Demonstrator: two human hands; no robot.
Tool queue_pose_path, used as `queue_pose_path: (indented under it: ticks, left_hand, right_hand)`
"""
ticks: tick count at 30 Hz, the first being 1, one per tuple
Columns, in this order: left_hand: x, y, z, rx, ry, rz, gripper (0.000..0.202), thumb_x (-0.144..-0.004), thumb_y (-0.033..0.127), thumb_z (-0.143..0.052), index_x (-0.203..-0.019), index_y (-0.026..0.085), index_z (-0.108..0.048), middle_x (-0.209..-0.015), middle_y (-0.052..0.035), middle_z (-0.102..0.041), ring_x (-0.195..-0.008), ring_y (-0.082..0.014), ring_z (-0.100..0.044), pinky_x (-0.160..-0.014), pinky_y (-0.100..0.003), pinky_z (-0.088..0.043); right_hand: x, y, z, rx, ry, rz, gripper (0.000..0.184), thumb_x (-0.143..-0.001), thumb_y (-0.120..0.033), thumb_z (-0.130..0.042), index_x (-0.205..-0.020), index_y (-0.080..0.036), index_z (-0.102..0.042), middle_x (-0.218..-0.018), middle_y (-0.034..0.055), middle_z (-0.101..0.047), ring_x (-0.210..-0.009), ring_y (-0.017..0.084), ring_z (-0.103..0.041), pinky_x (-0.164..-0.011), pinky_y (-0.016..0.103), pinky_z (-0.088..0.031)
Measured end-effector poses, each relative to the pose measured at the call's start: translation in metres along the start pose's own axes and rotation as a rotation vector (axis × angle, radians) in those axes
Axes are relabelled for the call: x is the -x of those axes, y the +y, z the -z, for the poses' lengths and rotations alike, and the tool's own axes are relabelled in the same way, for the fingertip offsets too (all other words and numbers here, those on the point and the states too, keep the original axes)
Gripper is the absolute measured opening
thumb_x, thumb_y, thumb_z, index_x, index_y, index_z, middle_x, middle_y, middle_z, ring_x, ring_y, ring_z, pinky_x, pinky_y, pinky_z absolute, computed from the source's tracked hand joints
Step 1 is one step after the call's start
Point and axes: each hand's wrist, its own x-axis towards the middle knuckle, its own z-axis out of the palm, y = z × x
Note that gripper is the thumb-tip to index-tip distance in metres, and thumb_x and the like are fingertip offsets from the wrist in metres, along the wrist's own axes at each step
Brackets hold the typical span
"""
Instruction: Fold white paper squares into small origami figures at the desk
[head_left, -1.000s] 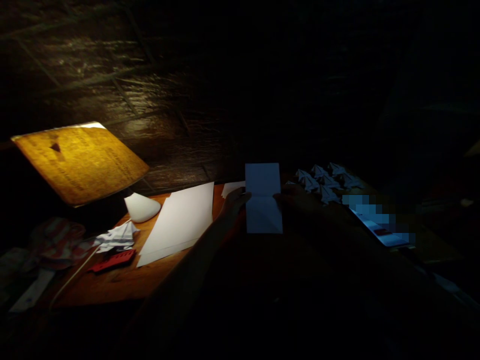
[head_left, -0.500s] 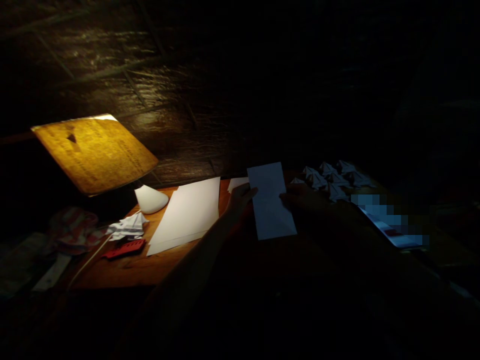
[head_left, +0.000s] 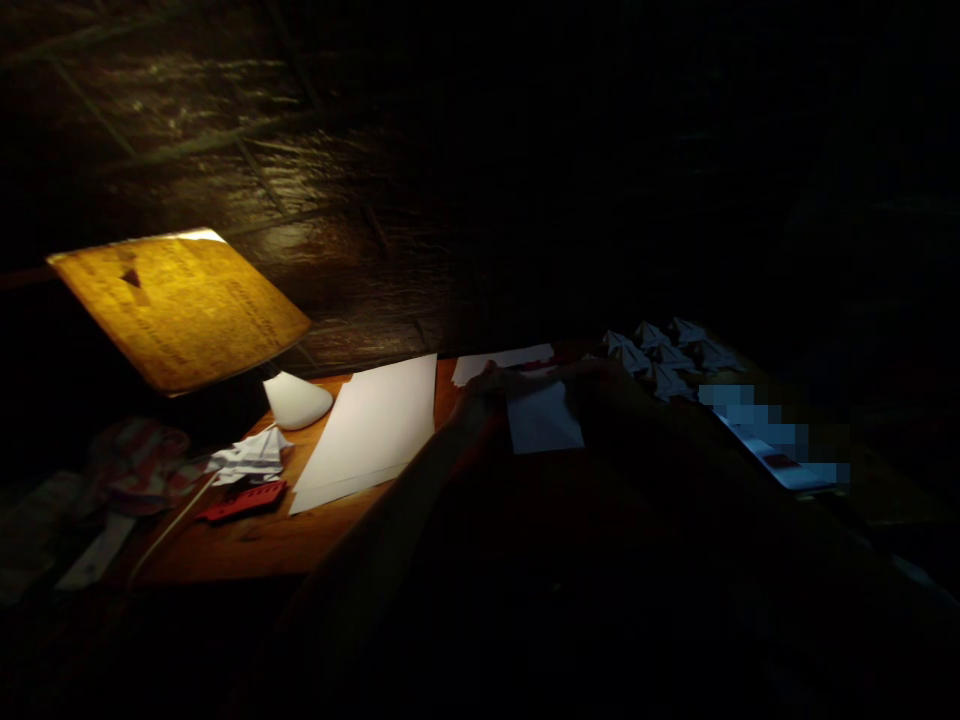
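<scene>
In the dim light a small white folded paper [head_left: 544, 420] lies low over the wooden table [head_left: 247, 540]. My left hand [head_left: 484, 390] pinches its top left edge. My right hand [head_left: 592, 378] grips its top right edge, dark and hard to make out. Both hands meet along the paper's upper fold. A larger white sheet [head_left: 371, 430] lies just left of my left forearm.
A lit yellow lamp shade [head_left: 180, 305] hangs over the table's left end. A white cone [head_left: 296, 400], a crumpled folded paper [head_left: 251, 455] and a red flat object [head_left: 244, 500] lie below it. Several folded paper figures [head_left: 664, 355] sit at the back right beside a blurred object [head_left: 772, 435].
The long paper strip held upright between my hands has been folded down, so only its lower half shows. My hands moved together along its top edge.
</scene>
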Motion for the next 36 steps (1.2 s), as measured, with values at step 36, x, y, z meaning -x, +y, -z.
queue_pose_path:
  ticks: [36]
  left_hand:
    - [0.008, 0.005, -0.009, -0.394, -0.104, -0.163, 0.035, -0.062, 0.048, -0.085, -0.068, 0.016, -0.072, -0.067, -0.003, -0.067, -0.066, -0.0164, -0.058, -0.063, -0.028, -0.045]
  right_hand:
    - [0.005, -0.007, -0.004, 0.127, 0.039, 0.021, 0.035, -0.071, -0.051, -0.082, -0.083, -0.019, -0.074, -0.078, 0.0039, -0.071, -0.065, 0.017, -0.063, -0.057, 0.028, -0.047]
